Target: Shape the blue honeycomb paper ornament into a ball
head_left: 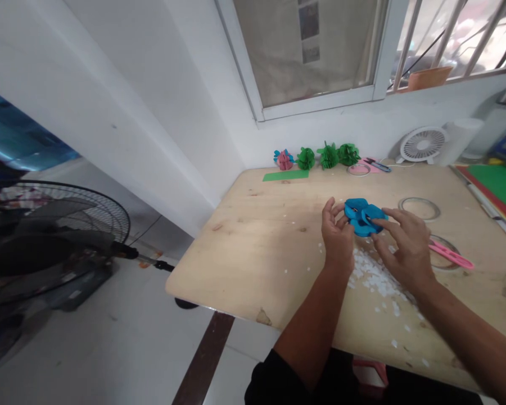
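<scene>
A blue folded paper piece [362, 218] with several rounded petals is held above the wooden table. My left hand [338, 233] pinches its left edge between thumb and fingers. On the other side, my right hand [405, 242] holds its right edge, with the fingertips on the petals. Small white paper scraps [373, 275] are scattered on the table below and between the hands. A pink cutter [451, 254] lies over a ring of tape just right of my right hand.
Along the wall stand a pink and blue paper ball [284, 160], green paper balls [328, 155] and a small white fan [424, 144]. A green strip [285, 176] lies before them. Coloured sheets [497, 188] are at right; a large black fan [63, 236] stands left.
</scene>
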The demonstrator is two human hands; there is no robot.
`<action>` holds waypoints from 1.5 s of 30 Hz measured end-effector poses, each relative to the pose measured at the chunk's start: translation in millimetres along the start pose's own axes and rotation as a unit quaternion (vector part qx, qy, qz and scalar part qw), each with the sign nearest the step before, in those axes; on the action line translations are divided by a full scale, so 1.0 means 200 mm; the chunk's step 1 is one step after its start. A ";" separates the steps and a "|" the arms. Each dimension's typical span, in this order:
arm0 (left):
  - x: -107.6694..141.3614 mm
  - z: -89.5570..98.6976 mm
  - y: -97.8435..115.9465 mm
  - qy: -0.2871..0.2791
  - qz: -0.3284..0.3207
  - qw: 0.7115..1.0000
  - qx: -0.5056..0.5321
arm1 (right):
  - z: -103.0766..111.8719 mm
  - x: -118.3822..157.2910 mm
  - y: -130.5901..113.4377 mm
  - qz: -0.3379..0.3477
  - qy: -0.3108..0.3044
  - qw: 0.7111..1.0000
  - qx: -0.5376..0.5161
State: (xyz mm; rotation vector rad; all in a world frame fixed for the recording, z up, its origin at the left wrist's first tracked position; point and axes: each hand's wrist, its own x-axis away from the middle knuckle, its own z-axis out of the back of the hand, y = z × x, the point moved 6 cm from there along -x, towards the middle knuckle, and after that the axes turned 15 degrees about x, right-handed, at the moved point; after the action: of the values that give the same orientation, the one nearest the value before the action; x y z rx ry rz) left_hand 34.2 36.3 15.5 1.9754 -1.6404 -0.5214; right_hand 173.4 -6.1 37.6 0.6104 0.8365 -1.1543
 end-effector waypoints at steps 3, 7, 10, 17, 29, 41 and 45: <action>0.02 -0.01 0.01 -0.004 -0.004 1.000 0.004 | 0.00 0.00 0.01 -0.021 -0.006 1.000 -0.014; 0.02 0.00 0.01 0.021 0.013 0.999 0.021 | -0.01 0.00 0.00 -0.067 -0.040 0.995 -0.060; 0.01 0.01 0.01 0.035 0.027 0.997 0.060 | -0.03 0.01 0.02 -0.144 -0.067 0.981 -0.114; 0.02 -0.01 -0.01 0.025 0.039 0.994 0.102 | -0.16 0.11 0.08 -0.341 -0.150 0.888 -0.268; 0.10 -0.04 -0.10 0.010 0.066 0.993 0.092 | -0.19 0.11 0.09 -0.377 -0.128 0.844 -0.359; 0.14 -0.07 -0.12 -0.057 0.004 0.998 -0.036 | -0.18 0.11 0.12 -0.355 -0.111 0.843 -0.389; 0.14 -0.06 -0.15 -0.076 0.000 0.996 -0.043 | -0.19 0.12 0.13 -0.374 -0.117 0.841 -0.373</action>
State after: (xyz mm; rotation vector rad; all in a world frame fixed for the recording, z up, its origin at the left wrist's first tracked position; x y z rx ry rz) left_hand 70.9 14.3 7.3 1.9135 -1.6781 -0.7466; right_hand 193.0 19.3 -2.7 -0.5601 1.2571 -1.4107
